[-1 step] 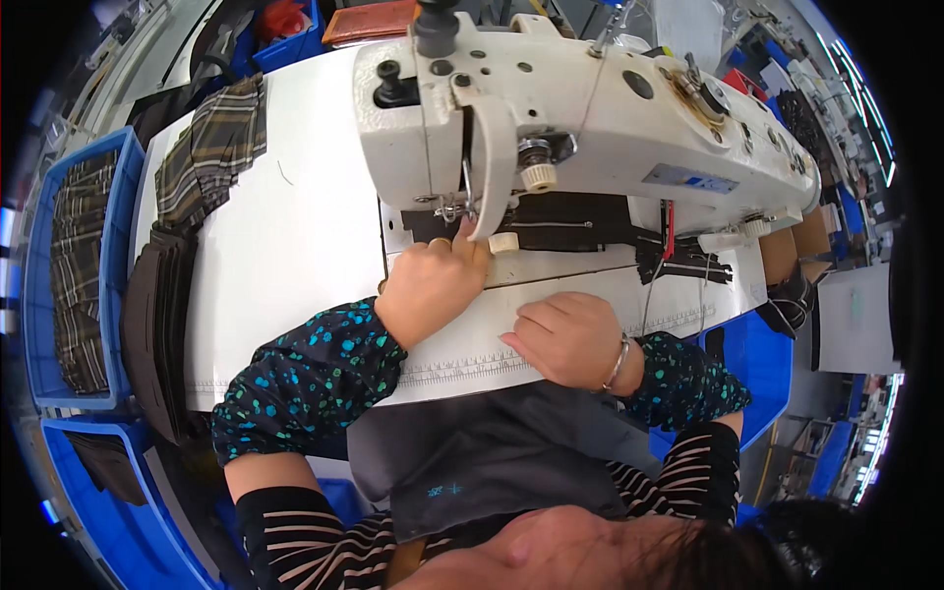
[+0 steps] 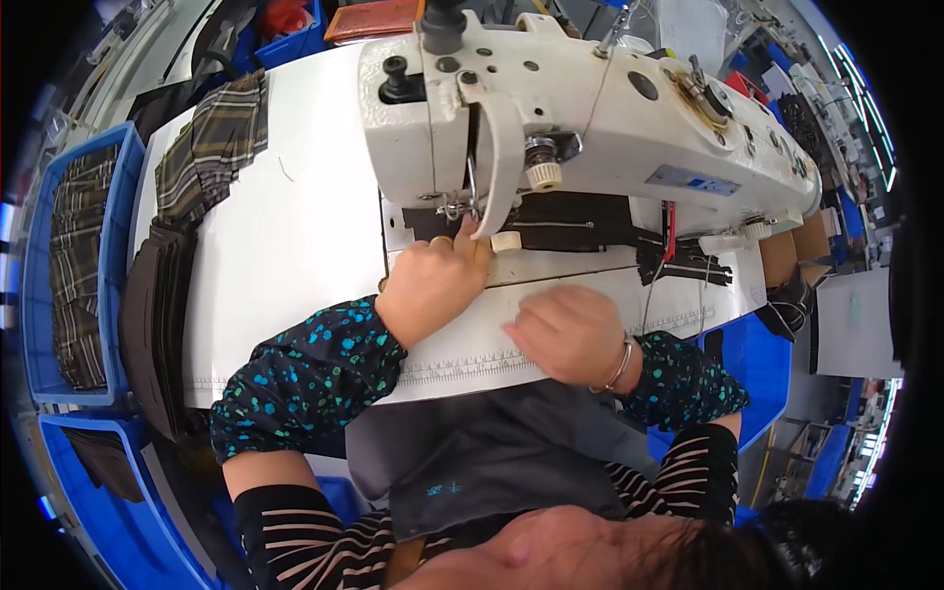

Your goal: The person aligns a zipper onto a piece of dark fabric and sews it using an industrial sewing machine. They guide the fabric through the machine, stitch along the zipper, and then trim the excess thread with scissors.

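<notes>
Near the centre of the frame, our left hand (image 2: 436,280) has its index finger stretched to the dark cloth (image 2: 560,236), which lies under the sewing machine (image 2: 590,128); the other fingers are folded, gripping or not we cannot tell. Right of centre, our blurred right hand (image 2: 570,334) curls loosely over the table (image 2: 295,236); we cannot tell whether it holds anything.

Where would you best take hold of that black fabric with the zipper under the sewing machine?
Probably by the near edge of the black fabric, right of the left hand, coming in low from the near side. It lies flat with that long edge facing outward, while the sewing machine overhangs it, which would hinder a grip from above.
</notes>
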`<move>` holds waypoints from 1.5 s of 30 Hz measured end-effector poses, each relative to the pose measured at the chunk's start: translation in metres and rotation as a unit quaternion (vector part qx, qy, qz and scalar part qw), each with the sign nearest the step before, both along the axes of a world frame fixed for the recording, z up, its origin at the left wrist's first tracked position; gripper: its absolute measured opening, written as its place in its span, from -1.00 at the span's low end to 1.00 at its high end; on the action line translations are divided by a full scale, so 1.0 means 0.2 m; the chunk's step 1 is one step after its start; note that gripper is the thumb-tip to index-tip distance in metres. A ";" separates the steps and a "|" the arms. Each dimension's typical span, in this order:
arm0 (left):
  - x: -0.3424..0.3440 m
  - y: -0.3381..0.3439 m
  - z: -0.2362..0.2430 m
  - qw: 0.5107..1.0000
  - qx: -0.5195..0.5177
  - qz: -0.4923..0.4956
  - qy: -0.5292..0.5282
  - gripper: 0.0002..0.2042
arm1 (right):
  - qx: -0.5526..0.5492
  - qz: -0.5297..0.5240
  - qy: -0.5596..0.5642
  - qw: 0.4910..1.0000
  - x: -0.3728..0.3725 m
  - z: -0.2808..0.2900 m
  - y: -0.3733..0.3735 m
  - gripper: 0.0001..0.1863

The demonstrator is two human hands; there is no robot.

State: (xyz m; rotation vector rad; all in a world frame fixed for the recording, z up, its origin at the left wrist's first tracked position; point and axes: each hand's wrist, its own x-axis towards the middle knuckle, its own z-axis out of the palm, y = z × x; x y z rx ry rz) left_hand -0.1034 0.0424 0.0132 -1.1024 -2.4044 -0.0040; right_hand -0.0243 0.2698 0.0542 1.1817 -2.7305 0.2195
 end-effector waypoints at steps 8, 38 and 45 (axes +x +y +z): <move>0.07 -0.35 0.04 0.990 0.100 -0.100 0.005 -0.78 | -0.118 -0.047 0.057 0.990 -0.45 -0.19 -0.07 -0.86; -0.49 -0.45 -0.15 0.981 0.087 -0.062 -0.162 -0.53 | 0.072 -0.052 0.142 0.986 -0.53 -0.28 0.01 -0.50; -0.50 -0.45 -0.17 0.983 0.103 -0.051 -0.145 -0.64 | 0.081 -0.039 0.157 0.984 -0.51 -0.23 -0.02 -0.48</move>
